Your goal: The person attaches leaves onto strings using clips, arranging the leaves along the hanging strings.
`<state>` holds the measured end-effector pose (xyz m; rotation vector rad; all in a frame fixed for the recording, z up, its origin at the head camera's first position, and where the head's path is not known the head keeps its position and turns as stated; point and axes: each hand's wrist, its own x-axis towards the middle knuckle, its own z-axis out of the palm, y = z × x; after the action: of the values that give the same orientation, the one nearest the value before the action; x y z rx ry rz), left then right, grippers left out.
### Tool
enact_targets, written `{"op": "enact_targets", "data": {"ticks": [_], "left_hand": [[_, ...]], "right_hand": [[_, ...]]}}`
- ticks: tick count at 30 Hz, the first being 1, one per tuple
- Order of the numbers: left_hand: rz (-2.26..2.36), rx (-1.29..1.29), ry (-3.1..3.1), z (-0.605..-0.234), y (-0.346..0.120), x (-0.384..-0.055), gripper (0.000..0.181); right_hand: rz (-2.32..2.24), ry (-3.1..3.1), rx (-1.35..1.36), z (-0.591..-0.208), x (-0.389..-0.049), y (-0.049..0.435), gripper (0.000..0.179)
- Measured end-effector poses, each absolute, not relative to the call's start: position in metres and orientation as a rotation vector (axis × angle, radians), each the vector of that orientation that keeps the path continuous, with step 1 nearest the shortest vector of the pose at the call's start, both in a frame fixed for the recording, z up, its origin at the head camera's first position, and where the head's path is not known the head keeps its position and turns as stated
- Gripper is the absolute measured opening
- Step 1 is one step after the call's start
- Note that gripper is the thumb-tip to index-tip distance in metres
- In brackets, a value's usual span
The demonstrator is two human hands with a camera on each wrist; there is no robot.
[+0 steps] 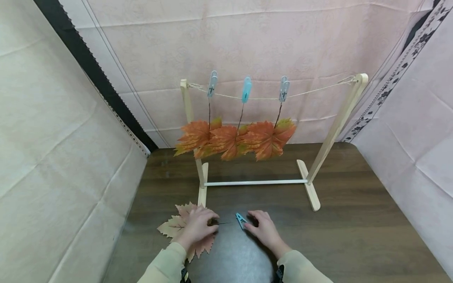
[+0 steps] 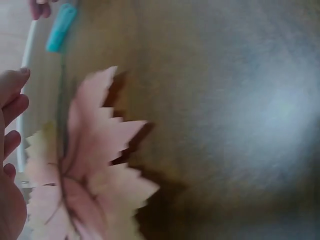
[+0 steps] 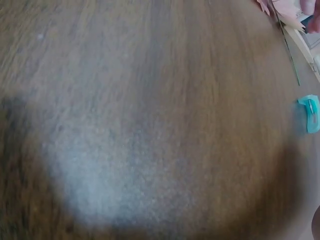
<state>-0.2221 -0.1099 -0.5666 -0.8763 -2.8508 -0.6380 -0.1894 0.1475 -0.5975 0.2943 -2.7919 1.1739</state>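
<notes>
A pale pink and cream artificial maple leaf (image 1: 177, 224) lies on the table under my left hand (image 1: 199, 225). Its thin dark stem (image 1: 223, 223) points right, through the gap between thumb and fingers. The left wrist view shows those fingers (image 2: 15, 105) beside the stem, apart from it. A blue clothespin (image 1: 241, 221) rests on the tabletop just right of the stem's end. Close by is my right hand (image 1: 263, 230), thumb tip at the clothespin's lower end and index finger spread away from it. Whether the thumb touches the clothespin, I cannot tell.
Behind the hands stands a wooden rack with two posts (image 1: 332, 131), a white crossbar (image 1: 255, 182) and a string (image 1: 311, 91). Three blue clothespins (image 1: 246, 90) on the string hold orange maple leaves (image 1: 270, 139) by their stems. Pale cloth (image 1: 63, 157) walls surround the brown table (image 1: 354, 236).
</notes>
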Motion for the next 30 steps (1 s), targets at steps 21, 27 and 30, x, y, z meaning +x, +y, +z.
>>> {"op": "enact_targets", "data": {"ticks": [21, 27, 30], "left_hand": [[-0.445, -0.855, -2.657, -0.607, -0.105, -0.213, 0.008], [-0.416, -0.922, -2.582, -0.609, -0.104, -0.209, 0.009], [-0.433, -0.934, -2.571, -0.609, -0.105, -0.208, 0.011]], "right_hand": [[0.878, -2.711, 0.462, -0.612, -0.188, 0.136, 0.045], [0.843, -2.724, 0.437, -0.610, -0.188, 0.134, 0.038], [0.935, -2.761, 0.367, -0.608, -0.188, 0.135, 0.036]]}}
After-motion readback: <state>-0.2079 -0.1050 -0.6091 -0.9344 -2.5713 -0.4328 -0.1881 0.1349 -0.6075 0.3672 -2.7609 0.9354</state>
